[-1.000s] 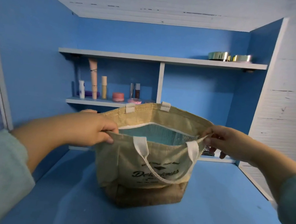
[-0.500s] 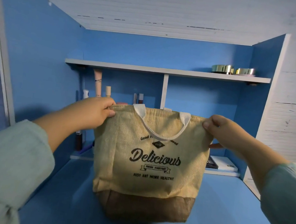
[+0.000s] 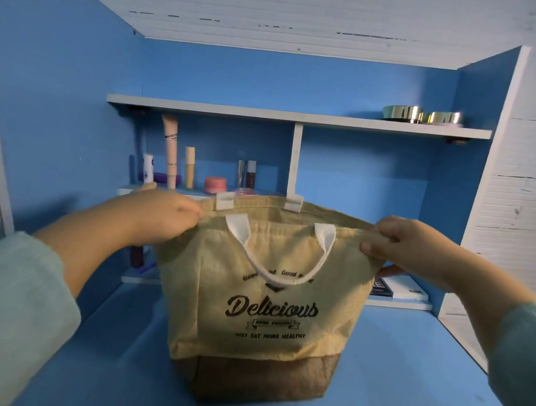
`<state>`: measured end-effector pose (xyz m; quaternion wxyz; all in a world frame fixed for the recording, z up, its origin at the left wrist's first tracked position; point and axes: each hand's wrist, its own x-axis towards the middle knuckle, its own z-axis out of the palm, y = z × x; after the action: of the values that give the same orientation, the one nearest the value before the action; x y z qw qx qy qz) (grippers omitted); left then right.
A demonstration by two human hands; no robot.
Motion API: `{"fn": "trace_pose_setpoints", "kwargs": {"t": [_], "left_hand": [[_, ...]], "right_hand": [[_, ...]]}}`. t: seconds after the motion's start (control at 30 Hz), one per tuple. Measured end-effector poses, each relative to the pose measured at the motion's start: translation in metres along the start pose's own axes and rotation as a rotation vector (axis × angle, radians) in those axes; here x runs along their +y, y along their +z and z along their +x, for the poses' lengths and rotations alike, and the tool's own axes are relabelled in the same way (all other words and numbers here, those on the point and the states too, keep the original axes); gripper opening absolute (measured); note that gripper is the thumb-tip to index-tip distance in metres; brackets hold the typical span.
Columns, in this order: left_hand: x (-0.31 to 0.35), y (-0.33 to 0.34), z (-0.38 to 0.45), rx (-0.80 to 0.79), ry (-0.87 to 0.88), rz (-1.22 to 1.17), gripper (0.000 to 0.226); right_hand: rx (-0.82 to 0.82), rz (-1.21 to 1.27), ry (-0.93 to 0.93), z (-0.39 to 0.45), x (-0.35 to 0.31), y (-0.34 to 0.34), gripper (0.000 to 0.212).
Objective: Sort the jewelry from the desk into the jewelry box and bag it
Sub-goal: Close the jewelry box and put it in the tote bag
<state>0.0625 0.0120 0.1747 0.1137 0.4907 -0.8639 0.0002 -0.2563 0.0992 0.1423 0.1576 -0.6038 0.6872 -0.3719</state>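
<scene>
- Left hand [image 3: 159, 214] and right hand [image 3: 404, 246] each pinch one end of the tote bag [image 3: 263, 304] rim; the bag stands on the blue desk [image 3: 407, 374].
- Jewelry box: not visible, perhaps inside.
- Risk: uneven pull tips the bag sideways.
- Risk: a slipping pinch lets the soft rim sag.

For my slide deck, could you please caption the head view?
Both hands, left hand and right hand, grip the tote bag rim on the blue desk.

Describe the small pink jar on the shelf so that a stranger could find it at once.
Look at the lower white shelf behind the beige canvas tote bag, left of the white divider. Among the upright cosmetic tubes sits the small round pink jar. It alone is low, wide and pink; its neighbours are tall and slim.
</scene>
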Motion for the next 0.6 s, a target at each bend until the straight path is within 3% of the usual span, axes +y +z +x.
{"fn": "trace_pose_setpoints", "kwargs": {"t": [0.13, 0.27, 0.4, 0.53, 0.6], "left_hand": [[0.026, 0.001, 0.000, -0.210, 0.012, -0.084, 0.042], [0.048, 0.003, 0.007, -0.284, 0.081, 0.073, 0.042], [0.073, 0.002, 0.016, -0.241, 0.211, 0.033, 0.031], [0.111, 0.015, 0.027, -0.112, 0.267, 0.215, 0.033], [0.130, 0.025, 0.031, -0.058, 0.306, 0.143, 0.029]], "right_hand": [[-0.098, -0.328, -0.046, -0.011, -0.001, -0.002, 0.022], [-0.143, -0.545, -0.086, -0.017, 0.002, -0.005, 0.017], [-0.094, -0.501, -0.153, -0.020, 0.000, -0.004, 0.002], [-0.032, -0.370, -0.227, -0.028, -0.001, -0.001, 0.026], [0.004, -0.338, -0.267, -0.035, 0.001, 0.003, 0.035]]}}
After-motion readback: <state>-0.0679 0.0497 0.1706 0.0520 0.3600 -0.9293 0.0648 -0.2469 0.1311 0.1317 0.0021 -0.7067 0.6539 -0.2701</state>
